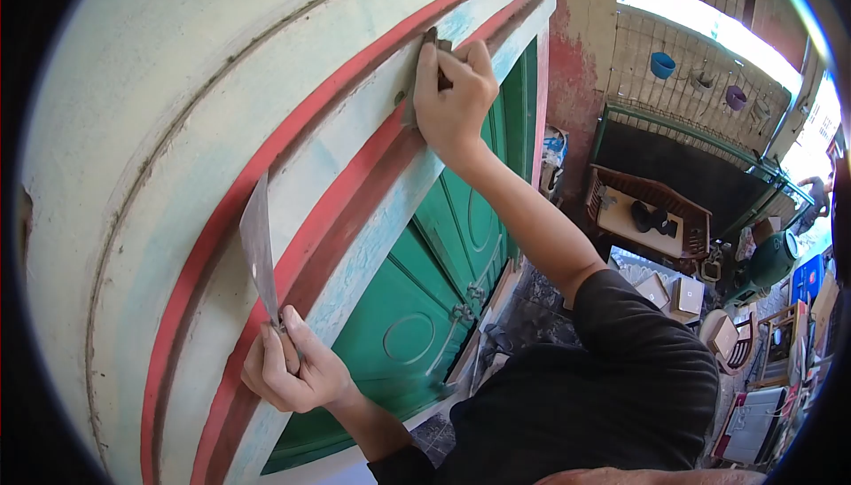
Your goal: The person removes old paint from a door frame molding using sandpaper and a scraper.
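My left hand (pixel 297 365) is closed on the handle end of a flat metal scraper (pixel 257 241), whose wide grey blade points up against the red and white moulding. Higher up, my right hand (pixel 456 99) is closed round a small dark grey piece (pixel 432 37) at the moulding's pale band; what this piece is, I cannot make out. The moulding (pixel 341 135) has red and whitish bands with worn paint and runs above a green door (pixel 412 330).
Beyond my right arm are a wooden bench (pixel 651 219), stacked boxes (pixel 687 297), a chair (pixel 736 343) and a green rounded object (pixel 774 257). Hanging pots, one blue (pixel 662 65), are on the far screen. A person (pixel 814 197) is partly visible at the right edge.
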The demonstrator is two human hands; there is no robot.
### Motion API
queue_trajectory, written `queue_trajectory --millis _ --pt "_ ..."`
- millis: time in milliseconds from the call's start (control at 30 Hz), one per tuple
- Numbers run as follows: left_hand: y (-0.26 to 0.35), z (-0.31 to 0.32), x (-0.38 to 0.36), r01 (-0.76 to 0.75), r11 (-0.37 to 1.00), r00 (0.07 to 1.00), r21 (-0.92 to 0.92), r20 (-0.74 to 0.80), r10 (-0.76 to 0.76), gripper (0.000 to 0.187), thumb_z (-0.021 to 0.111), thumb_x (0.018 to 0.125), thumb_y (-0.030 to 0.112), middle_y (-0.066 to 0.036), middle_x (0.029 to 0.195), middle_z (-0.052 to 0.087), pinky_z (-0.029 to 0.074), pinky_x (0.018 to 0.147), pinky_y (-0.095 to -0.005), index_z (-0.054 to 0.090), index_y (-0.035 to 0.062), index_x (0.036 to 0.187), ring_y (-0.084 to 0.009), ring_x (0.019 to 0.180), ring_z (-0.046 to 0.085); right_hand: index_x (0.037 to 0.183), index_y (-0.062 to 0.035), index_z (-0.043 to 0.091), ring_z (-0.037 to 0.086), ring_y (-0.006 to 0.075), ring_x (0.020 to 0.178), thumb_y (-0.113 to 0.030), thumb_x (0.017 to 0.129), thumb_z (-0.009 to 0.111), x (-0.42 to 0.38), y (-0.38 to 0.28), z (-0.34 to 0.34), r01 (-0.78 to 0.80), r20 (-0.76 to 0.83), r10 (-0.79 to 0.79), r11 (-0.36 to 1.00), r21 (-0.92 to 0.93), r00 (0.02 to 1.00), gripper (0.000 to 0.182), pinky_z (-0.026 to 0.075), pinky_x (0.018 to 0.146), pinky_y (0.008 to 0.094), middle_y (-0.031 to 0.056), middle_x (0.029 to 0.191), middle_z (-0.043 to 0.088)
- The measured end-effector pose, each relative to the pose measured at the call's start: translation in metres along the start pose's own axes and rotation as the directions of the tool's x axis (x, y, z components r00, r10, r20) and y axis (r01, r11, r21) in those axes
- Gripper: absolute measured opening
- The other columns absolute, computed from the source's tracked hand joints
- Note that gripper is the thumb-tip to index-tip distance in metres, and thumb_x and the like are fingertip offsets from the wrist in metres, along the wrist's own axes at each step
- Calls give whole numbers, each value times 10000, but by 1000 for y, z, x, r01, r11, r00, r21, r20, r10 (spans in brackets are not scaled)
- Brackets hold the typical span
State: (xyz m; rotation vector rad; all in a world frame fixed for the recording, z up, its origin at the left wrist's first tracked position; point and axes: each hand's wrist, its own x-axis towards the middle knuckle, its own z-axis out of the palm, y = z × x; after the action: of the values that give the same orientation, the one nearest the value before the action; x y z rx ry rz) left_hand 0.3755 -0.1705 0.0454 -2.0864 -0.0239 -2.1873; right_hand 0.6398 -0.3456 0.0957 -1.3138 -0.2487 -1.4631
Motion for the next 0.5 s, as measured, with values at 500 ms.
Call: queue_trajectory --millis 500 --pt "-2 -4 0 -21 1000 999 1 25 21 293 866 856 129 -85 843 696 428 672 -384 654 51 1043 -255 727 633 644 46 658 584 341 723 -153 918 667 34 31 18 -67 -70 60 992 -109 996 339 444 693 477 208 694 530"
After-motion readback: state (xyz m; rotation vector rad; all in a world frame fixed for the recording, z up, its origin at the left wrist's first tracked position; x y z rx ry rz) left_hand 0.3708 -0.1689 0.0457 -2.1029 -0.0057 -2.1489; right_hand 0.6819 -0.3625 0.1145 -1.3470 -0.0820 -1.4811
